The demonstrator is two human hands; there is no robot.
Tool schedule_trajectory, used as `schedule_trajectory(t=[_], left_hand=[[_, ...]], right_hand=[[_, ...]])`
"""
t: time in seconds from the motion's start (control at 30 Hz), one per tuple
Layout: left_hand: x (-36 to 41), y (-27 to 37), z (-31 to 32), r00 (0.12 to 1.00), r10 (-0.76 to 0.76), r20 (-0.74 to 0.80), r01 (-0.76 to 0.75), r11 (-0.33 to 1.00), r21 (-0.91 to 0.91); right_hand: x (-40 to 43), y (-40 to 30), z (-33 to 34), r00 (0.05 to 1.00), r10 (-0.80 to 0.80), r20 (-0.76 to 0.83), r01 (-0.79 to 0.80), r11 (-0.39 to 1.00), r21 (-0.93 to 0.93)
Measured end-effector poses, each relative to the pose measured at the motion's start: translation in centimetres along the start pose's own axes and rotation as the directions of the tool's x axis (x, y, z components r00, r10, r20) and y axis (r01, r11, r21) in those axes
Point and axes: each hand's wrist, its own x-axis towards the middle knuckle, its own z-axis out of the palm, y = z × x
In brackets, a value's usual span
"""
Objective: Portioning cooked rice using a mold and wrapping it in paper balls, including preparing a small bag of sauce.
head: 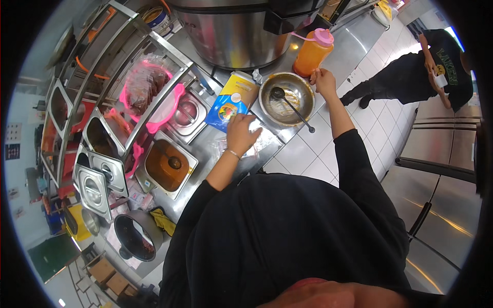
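Note:
My left hand [242, 134] rests with spread fingers at the lower end of a blue and yellow food packet [235, 98], above a clear plastic bag [252, 148] on the steel counter. My right hand [324, 82] is at the base of an orange squeeze bottle [314, 53] with a pink lid; whether the fingers grip it cannot be made out. Between my hands, a steel mixing bowl [265, 102] smeared with yellowish sauce holds a black ladle [294, 109], its handle reaching over the rim.
A large steel cooker [231, 38] stands behind the packet. To the left are a steel pan of brown sauce [165, 169], a lidded steel pan [188, 111], a pink basket of packets [154, 96] under a metal rack [169, 84], and a dark pot [136, 235]. Another person [423, 73] stands at right.

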Motion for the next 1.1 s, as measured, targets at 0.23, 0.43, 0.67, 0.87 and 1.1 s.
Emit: schedule_trajectory(t=[0.23,0.43,0.67,0.87,1.1], left_hand=[[0.8,0.4,2.1,0.997,0.013,-0.076,-0.013,1.000,0.004],[-2.2,1.4,-3.1,0.843,-0.429,0.326,0.464,0.271,-0.843],[-5.3,3.3,-8.0,0.877,-0.417,0.240,0.316,0.125,-0.940],[-8.1,3.4,-10.2,0.879,-0.477,-0.032,0.133,0.308,-0.942],[-10.4,2.8,-12.3,0.722,-0.554,-0.414,-0.010,0.590,-0.807]], right_hand=[[-3.6,-2.7,-1.5,0.991,0.120,-0.067,-0.122,0.992,-0.033],[-14.0,-6.0,-1.5,0.990,-0.141,-0.017,0.138,0.920,0.368],[-24.3,-13.2,4.0,0.784,-0.153,0.602,-0.342,0.702,0.625],[-25.7,-15.4,5.9,0.777,-0.246,0.579,-0.249,0.726,0.641],[-27.1,-16.8,7.0,0.837,-0.232,0.495,-0.068,0.855,0.515]])
